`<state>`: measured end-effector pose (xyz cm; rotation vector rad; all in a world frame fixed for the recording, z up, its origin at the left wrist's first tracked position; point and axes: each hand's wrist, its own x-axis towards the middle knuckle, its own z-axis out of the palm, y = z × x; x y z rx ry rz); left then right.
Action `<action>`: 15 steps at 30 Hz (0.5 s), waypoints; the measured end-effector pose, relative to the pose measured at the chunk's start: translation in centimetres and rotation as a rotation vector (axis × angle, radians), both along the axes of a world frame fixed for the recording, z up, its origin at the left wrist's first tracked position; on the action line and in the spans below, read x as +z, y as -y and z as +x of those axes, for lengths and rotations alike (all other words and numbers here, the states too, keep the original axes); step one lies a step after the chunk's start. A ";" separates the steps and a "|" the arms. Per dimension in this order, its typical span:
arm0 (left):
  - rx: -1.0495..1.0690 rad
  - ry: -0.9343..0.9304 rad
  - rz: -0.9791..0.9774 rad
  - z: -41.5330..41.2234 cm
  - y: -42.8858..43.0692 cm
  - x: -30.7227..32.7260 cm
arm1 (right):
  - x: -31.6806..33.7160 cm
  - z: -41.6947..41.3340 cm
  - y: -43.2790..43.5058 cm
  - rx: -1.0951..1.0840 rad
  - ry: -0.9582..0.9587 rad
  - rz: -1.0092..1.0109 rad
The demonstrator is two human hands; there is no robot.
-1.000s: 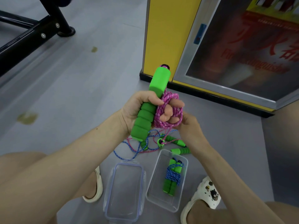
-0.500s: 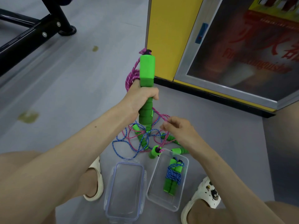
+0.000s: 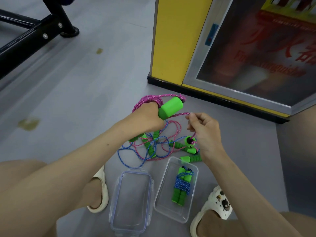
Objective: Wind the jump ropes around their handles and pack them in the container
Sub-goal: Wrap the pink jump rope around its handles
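Pink rope (image 3: 164,96) loops over the left hand (image 3: 145,119), which grips a green handle (image 3: 171,107); the right hand (image 3: 204,129) pinches its strand. 1 wound rope (image 3: 182,185) lies in the container (image 3: 164,199).

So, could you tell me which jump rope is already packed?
The blue rope wound round its green handles inside the clear container; the pink rope is outside it.

Cream left clog (image 3: 100,194); right clog (image 3: 212,212) with charms (image 3: 224,203), perhaps bear-shaped.
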<state>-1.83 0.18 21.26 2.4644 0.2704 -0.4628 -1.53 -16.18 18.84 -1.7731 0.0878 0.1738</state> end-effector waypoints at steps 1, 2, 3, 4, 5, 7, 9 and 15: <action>0.012 -0.078 -0.105 0.0 0.0 0.2 | 0.0 0.1 0.1 -0.026 -0.001 0.021; 0.013 -0.164 -0.225 -0.1 0.1 0.5 | 0.0 0.2 0.1 -0.044 0.001 0.038; 0.005 -0.248 -0.351 -0.3 0.2 0.7 | 0.0 0.2 0.2 -0.054 0.006 0.050; -0.010 -0.315 -0.478 -0.6 0.2 0.8 | 0.0 0.3 0.2 -0.060 0.008 0.057; -0.036 -0.358 -0.589 -0.8 0.2 0.9 | 0.0 0.3 0.2 -0.064 0.008 0.066; -0.108 -0.401 -0.771 -0.9 -0.1 1.0 | 0.0 0.3 0.1 -0.070 0.002 0.089; -0.161 -0.408 -0.953 -1.1 -0.3 0.8 | 0.1 0.3 0.1 -0.054 -0.020 0.105; -0.169 -0.364 -1.545 -1.3 0.6 -0.2 | -0.4 -0.3 -0.4 0.049 -0.199 0.192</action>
